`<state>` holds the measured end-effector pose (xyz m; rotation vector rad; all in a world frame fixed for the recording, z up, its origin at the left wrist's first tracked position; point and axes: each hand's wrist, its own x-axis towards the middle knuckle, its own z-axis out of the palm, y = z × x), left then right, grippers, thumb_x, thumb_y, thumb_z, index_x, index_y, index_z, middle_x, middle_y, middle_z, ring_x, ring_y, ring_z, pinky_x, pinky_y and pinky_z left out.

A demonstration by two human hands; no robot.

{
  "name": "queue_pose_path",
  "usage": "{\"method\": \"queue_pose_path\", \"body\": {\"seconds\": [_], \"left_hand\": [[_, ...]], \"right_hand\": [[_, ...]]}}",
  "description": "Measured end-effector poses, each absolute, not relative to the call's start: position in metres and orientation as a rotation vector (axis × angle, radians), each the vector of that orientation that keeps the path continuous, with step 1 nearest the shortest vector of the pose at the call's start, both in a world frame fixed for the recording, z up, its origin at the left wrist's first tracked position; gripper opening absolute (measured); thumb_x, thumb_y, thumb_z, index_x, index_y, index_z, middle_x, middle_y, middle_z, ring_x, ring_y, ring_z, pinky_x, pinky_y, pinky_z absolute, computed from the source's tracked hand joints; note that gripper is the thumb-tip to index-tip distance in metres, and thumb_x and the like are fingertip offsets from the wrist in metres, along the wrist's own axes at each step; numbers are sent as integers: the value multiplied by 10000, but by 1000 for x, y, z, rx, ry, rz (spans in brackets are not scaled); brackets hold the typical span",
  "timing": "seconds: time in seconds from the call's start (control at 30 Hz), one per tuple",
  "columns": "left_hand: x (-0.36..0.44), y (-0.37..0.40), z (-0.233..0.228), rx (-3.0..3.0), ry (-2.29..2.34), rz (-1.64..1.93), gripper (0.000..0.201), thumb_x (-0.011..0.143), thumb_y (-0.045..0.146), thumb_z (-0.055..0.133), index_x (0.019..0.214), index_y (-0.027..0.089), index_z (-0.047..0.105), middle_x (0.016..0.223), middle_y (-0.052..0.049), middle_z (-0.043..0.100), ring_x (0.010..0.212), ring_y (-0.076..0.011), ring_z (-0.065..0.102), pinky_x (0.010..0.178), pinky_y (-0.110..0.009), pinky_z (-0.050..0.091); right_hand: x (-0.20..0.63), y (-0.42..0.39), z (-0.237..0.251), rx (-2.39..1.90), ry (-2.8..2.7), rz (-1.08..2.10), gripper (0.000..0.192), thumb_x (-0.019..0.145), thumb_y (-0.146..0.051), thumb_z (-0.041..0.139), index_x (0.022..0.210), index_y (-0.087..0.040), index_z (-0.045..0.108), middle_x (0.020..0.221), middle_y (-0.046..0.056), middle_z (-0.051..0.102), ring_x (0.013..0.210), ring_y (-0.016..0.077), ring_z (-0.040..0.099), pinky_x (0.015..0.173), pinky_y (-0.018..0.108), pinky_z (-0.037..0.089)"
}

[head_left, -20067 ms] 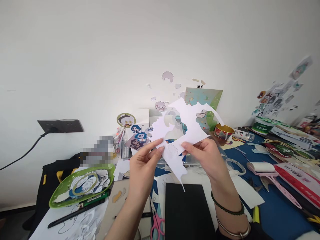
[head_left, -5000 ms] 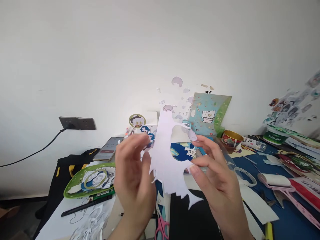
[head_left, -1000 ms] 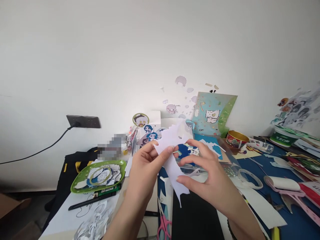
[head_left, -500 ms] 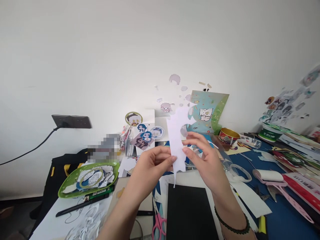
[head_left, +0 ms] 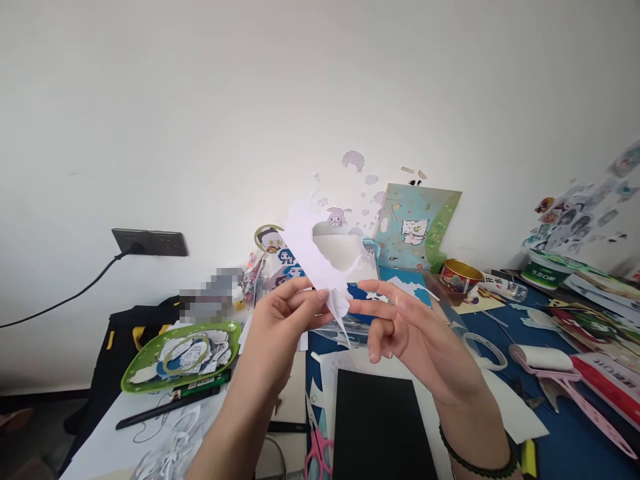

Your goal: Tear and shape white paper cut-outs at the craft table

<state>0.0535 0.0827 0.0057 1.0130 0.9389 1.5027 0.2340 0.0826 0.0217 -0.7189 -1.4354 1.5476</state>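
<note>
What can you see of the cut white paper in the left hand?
The cut white paper looks thin, with jagged, curving edges and a large rounded cut-out. A faint outlined shape shows near its pointed lower end. It is held up at a tilt. The left hand pinches it low; the right hand is close beside it, though contact is unclear.

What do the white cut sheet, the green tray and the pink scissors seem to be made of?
White sheet: matte paper, judging by its thin, ragged cut edges. Green tray: probably smooth plastic, given its curved wall. Scissors: solid pink handles, apparently plastic; grey blades, likely metal.
</note>
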Motion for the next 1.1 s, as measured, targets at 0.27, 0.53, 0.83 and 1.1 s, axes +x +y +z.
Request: {"method": "queue_pose_path", "body": {"seconds": [0.27, 0.53, 0.83, 1.1], "left_hand": [[53, 80, 8, 1024, 918, 1499, 196, 716, 278, 750, 868, 163, 707, 780, -32, 757, 699, -129, 692, 625, -182, 558], [54, 82, 7, 1050, 956, 1502, 186, 740, 308, 728, 852, 162, 701, 732, -10, 739, 675, -110, 673, 614, -169, 559], [54, 82, 2, 1234, 1009, 1437, 221, 755, 261, 711, 964, 188, 705, 748, -4, 735, 707, -124, 666, 644, -191, 546], [58, 84, -2, 1411, 996, 1424, 417, 788, 227, 661, 1198, 263, 592, 791, 9, 711, 687, -109, 618, 621, -197, 493]], "right_hand": [[234, 85, 16, -680, -1454, 1513, 297, 901, -419, 481, 1072, -224, 625, 1077, 94, 698, 611, 147, 656, 547, 282, 439], [237, 85, 15, -730, -1539, 1439, 317, 897, -446, 490, 1090, -249, 646, 1088, 88, 688, 655, 149, 660, 591, 289, 440], [252, 82, 11, -1038, -1621, 671, 136, 787, -318, 678, 919, -290, 662, 777, -17, 645, 597, 113, 554, 555, 243, 459], [229, 77, 9, -1102, -1800, 646, 37, 811, -252, 626, 813, -275, 654, 762, -42, 671, 601, 110, 567, 509, 225, 430]]}}
